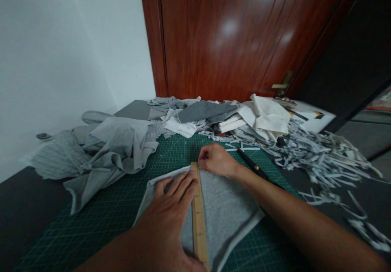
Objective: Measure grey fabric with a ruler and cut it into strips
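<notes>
A piece of light grey knit fabric (227,206) lies on the green cutting mat (171,147), with a wooden ruler (199,215) running lengthwise across it. My left hand (174,206) is spread flat over the fabric, its fingertips touching the ruler's left edge near the far end. At the fabric's far edge, just right of the ruler's tip, my right hand (216,158) is closed with its fingers pinched together. What those fingers hold, if anything, is hidden. Black-handled scissors (252,162) lie on the mat beyond my right forearm, which partly covers them.
Crumpled grey fabric (116,145) is heaped on the left of the mat. Folded grey and white cloths (210,115) are piled along the back. Many thin cut strips (324,153) lie at the right. A wooden door (220,39) and a white wall (76,47) stand behind the table.
</notes>
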`<state>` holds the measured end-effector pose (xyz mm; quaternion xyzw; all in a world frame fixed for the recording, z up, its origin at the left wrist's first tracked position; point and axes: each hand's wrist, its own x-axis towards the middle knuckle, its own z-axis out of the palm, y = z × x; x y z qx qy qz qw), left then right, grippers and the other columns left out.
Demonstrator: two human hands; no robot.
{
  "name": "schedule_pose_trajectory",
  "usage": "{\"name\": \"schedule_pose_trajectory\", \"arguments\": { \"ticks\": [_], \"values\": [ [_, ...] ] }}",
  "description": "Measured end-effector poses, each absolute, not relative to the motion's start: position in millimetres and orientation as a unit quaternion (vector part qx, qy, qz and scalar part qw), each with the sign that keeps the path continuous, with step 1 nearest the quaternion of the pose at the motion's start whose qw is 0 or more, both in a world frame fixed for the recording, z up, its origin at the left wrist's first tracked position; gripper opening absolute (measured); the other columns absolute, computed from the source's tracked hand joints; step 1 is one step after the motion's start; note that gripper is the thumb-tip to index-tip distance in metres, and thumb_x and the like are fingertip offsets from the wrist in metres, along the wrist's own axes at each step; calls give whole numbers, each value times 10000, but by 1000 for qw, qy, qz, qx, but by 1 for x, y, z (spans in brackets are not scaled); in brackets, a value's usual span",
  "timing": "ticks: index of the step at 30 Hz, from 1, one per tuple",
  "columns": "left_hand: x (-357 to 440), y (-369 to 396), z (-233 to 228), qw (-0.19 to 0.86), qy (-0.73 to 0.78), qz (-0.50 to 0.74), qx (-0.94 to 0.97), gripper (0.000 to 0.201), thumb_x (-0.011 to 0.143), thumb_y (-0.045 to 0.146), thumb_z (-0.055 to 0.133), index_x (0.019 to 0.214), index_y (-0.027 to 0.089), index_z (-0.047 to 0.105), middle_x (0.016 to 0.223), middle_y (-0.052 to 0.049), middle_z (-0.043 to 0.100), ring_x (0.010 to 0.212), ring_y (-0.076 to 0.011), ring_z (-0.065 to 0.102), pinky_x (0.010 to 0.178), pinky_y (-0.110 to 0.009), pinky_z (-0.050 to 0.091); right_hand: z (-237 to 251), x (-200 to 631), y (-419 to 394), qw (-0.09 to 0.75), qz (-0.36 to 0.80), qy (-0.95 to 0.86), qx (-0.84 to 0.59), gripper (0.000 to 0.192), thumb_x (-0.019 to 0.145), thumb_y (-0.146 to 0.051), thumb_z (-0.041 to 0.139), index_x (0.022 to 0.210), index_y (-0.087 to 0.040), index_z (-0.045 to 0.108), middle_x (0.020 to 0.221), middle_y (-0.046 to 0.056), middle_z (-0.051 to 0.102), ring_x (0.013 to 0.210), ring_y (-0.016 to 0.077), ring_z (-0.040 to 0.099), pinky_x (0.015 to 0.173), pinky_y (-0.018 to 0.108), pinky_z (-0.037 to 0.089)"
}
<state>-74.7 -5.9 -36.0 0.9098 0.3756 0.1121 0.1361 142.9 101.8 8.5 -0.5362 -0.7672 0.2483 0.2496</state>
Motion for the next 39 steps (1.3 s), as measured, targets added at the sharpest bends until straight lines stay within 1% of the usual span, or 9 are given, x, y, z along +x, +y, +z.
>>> {"name": "schedule_pose_trajectory", "arguments": {
  "ticks": [11,14,18,21,29,31,34,37,39],
  "values": [
    [-72,-8,-29,142,385,94,907,1402,618,870,758,1704,166,219,1776,-180,170,1618,-432,212,1312,-608,134,3,139,95,236,218,-777,-542,197,715,-16,696,654,-203,701,672,5,727,644,170,627,598,257,408],
    [-74,-7,-31,150,381,105,906,1399,623,842,782,1711,187,194,1777,-177,168,1611,-455,214,1306,-639,129,3,139,85,238,217,-781,-535,195,708,-15,689,652,-201,689,700,16,733,663,176,632,614,264,409],
    [-75,-6,-35,160,375,112,906,1423,587,825,823,1716,241,183,1783,-168,150,1601,-502,199,1290,-695,105,1,140,66,241,229,-783,-526,204,697,-21,668,626,-212,650,634,-6,685,605,164,596,583,265,382],
    [-74,-7,-32,161,374,113,907,1430,588,834,820,1715,229,183,1780,-182,148,1603,-501,191,1287,-707,107,-3,141,48,247,244,-782,-518,227,686,-3,641,615,-217,618,613,-27,664,584,150,590,560,250,373],
    [-69,-11,-16,162,389,93,902,1378,604,883,778,1678,155,314,1752,-225,196,1597,-498,213,1283,-704,153,-9,149,-9,232,325,-773,-492,226,679,3,614,647,-220,631,600,-37,648,545,142,570,487,239,347],
    [-68,-12,-13,167,398,76,899,1390,606,895,763,1676,129,314,1752,-234,173,1604,-490,190,1285,-703,142,-6,155,-9,258,377,-750,-477,230,634,6,618,623,-222,644,575,-45,638,527,135,551,482,238,337],
    [-67,-13,-10,175,406,65,895,1385,622,892,752,1690,147,280,1757,-225,144,1614,-477,165,1286,-702,115,-1,163,10,355,443,-677,-469,192,592,-35,657,608,-226,668,538,-49,627,500,129,524,468,234,331],
    [-66,-14,-9,177,409,56,894,1395,617,892,752,1693,145,270,1760,-221,148,1615,-475,162,1287,-701,110,-2,160,35,433,462,-613,-472,72,691,-192,692,685,-238,637,534,-55,608,422,110,453,413,229,301],
    [-67,-13,-11,173,409,55,894,1410,609,895,755,1694,142,261,1763,-219,150,1617,-470,164,1292,-691,109,-7,149,45,490,469,-567,-467,107,755,-307,690,757,-244,603,584,-53,626,412,102,453,390,219,301]
  ]
}}
